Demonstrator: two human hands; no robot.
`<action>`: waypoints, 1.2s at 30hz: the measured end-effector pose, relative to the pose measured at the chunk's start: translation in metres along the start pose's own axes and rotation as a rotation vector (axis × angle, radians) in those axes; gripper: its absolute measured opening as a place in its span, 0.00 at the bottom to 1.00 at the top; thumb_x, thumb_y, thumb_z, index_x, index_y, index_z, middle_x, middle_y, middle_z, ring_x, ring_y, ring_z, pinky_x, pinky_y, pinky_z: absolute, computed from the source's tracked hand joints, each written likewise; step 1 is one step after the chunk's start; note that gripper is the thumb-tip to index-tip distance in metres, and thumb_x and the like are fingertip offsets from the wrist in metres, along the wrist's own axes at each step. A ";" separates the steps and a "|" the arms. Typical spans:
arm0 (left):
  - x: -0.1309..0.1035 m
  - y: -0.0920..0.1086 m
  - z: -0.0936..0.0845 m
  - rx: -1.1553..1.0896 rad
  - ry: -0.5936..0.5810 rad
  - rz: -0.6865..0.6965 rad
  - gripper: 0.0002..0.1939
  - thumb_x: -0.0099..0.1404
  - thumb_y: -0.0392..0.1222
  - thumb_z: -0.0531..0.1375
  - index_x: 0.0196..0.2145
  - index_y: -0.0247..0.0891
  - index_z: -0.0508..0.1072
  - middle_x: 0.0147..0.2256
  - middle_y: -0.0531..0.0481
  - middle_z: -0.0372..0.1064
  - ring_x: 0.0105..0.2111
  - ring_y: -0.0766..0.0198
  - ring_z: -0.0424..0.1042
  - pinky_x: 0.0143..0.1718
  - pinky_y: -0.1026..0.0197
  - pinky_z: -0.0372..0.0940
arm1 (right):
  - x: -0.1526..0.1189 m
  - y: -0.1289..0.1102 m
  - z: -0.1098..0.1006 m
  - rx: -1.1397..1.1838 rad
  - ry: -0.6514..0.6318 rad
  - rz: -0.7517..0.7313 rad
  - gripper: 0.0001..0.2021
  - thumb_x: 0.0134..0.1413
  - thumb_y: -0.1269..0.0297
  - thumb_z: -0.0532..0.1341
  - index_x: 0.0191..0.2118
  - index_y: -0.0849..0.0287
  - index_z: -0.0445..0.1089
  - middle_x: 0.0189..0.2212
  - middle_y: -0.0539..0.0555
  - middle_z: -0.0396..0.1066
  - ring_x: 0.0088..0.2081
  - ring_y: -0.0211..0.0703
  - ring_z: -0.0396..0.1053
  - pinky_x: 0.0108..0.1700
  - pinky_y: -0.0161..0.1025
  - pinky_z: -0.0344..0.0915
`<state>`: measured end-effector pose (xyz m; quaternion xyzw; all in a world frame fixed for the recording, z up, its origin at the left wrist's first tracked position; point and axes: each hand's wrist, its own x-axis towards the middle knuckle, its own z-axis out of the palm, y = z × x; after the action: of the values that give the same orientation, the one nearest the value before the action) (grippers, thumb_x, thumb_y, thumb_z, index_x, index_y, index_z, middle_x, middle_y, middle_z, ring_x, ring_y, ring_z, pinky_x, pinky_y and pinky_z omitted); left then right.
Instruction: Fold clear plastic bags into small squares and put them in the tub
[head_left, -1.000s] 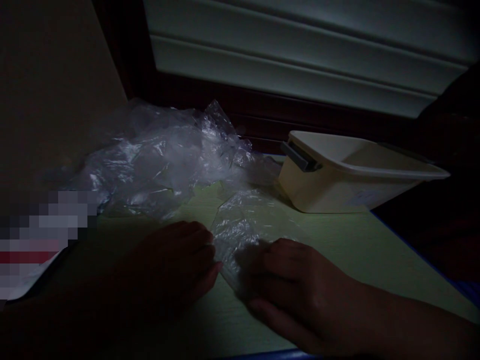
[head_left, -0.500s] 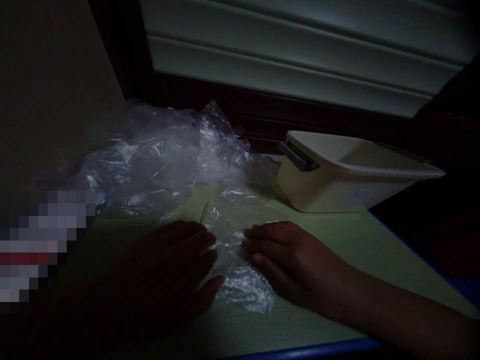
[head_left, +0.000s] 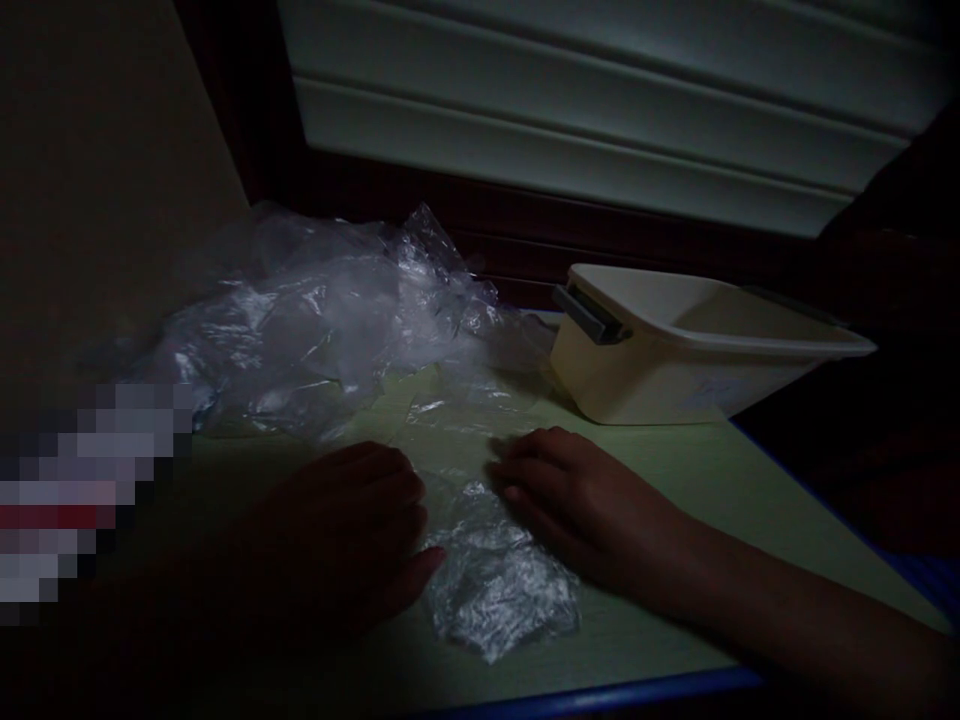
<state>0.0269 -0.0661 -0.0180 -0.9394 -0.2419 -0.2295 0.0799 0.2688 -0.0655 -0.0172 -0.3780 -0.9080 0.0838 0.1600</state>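
A clear, crinkled plastic bag (head_left: pixel 499 590) lies on the pale green table between my two hands, its near end bunched and shiny. My left hand (head_left: pixel 360 525) rests at the bag's left edge, palm down, with fingers bent and thumb held apart; it is in deep shadow. On the other side my right hand (head_left: pixel 574 495) lies palm down, its fingers reaching onto the bag's right edge. Neither hand visibly grips the plastic. Behind them spreads a large heap of clear plastic bags (head_left: pixel 330 310).
A cream plastic bin (head_left: pixel 637 375) with a grey handle clip stands at the table's back right. The table (head_left: pixel 660 640) has a blue front edge (head_left: pixel 600 697). Behind is a dark frame with pale slatted panels (head_left: pixel 562 100). A blurred-out patch covers the left side.
The bag's near end has spread wider and slid toward me. Both hands have shifted slightly, with the left fingers more bent and the right fingers a little higher up.
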 end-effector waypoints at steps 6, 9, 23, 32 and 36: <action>-0.005 -0.004 0.007 0.072 0.024 0.028 0.25 0.76 0.35 0.39 0.32 0.36 0.73 0.34 0.48 0.72 0.35 0.61 0.70 0.40 0.58 0.67 | 0.000 -0.002 0.008 -0.142 0.053 -0.038 0.11 0.64 0.69 0.54 0.43 0.65 0.74 0.36 0.61 0.71 0.37 0.49 0.68 0.40 0.46 0.67; -0.003 -0.002 0.006 0.051 -0.005 0.030 0.28 0.77 0.37 0.38 0.29 0.37 0.73 0.29 0.50 0.71 0.29 0.61 0.68 0.35 0.58 0.66 | 0.000 -0.001 0.006 -0.129 0.083 -0.031 0.11 0.64 0.68 0.54 0.42 0.64 0.73 0.35 0.60 0.71 0.36 0.46 0.68 0.38 0.42 0.67; -0.006 -0.013 0.009 -0.006 -0.010 -0.083 0.20 0.74 0.36 0.44 0.30 0.38 0.72 0.32 0.49 0.70 0.33 0.61 0.69 0.38 0.60 0.65 | 0.005 0.036 -0.003 -0.048 0.101 0.379 0.12 0.63 0.61 0.56 0.34 0.62 0.72 0.30 0.57 0.70 0.28 0.41 0.68 0.30 0.37 0.63; -0.011 -0.018 0.016 -0.044 0.090 -0.266 0.13 0.71 0.42 0.50 0.46 0.37 0.71 0.44 0.46 0.70 0.44 0.55 0.70 0.45 0.56 0.68 | 0.010 0.040 0.003 0.329 0.214 0.365 0.06 0.58 0.66 0.57 0.32 0.60 0.68 0.27 0.53 0.70 0.29 0.41 0.68 0.31 0.37 0.63; -0.013 -0.027 0.022 -0.192 0.127 -0.576 0.21 0.66 0.52 0.54 0.54 0.41 0.65 0.52 0.45 0.65 0.47 0.51 0.69 0.48 0.52 0.68 | 0.011 0.041 0.005 0.552 0.300 0.354 0.05 0.56 0.63 0.58 0.32 0.57 0.65 0.26 0.51 0.67 0.28 0.40 0.66 0.29 0.36 0.62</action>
<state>0.0120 -0.0422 -0.0420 -0.8194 -0.4698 -0.3226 -0.0625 0.2866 -0.0296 -0.0305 -0.4799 -0.7381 0.2960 0.3706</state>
